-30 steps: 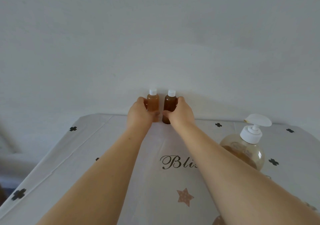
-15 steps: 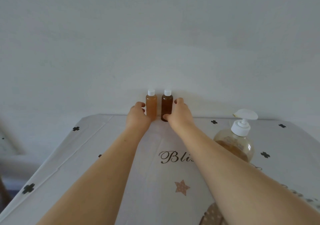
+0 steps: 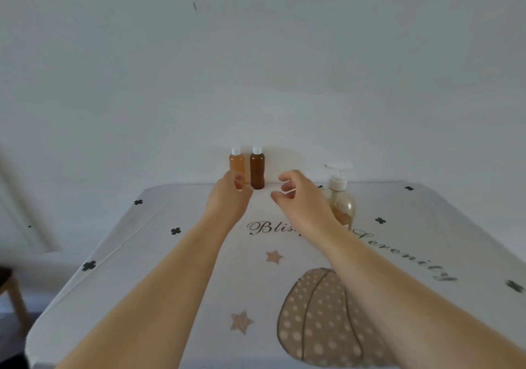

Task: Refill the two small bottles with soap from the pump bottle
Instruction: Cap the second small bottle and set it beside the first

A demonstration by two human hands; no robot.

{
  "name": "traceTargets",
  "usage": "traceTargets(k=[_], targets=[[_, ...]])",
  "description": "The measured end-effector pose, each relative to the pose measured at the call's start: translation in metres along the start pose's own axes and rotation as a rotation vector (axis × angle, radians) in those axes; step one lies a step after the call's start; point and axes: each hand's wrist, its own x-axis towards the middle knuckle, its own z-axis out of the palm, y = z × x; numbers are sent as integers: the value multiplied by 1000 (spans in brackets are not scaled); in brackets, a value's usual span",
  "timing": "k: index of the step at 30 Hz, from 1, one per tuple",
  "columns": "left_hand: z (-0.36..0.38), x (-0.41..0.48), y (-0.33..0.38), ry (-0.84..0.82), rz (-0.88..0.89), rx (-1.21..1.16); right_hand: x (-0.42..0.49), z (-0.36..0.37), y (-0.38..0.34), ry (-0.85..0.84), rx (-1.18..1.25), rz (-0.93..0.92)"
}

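Left hand (image 3: 227, 198) and right hand (image 3: 301, 201) have let go, relaxed; light bottle (image 3: 236, 164), dark bottle (image 3: 257, 169) stand just beyond

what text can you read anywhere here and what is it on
"Blis": script on the tablecloth; the rest of the word is hidden behind the right forearm.
"Serenity": same script on the tablecloth, right of that forearm.
Label on the pump bottle: too blurred to read.
The light small bottle and the dark small bottle: no text visible.
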Motion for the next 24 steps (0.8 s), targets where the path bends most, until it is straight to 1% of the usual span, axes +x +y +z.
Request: traceTargets(k=[5,9,11,13,16,19,21,24], targets=[[21,-37,24,-115,27,-131,-41,-41,21,146,50,58],[42,-53,38,-207,54,-149,-55,-71,46,236,-13,114],[49,-56,45,-265,67,-157,-55,-78,57,211,-89,166],[56,-57,51,-344,65,-181,-54,-77,66,131,-153,230],[65,-58,57,-422,15,-232,-54,-68,71,67,-157,262],[73,-53,58,-434,-56,-327,-51,-61,74,86,-132,258],[76,-49,59,-436,-68,-361,-45,-58,75,83,-107,256],[78,-42,59,-375,-78,-363,-38,-56,73,61,-53,244]])
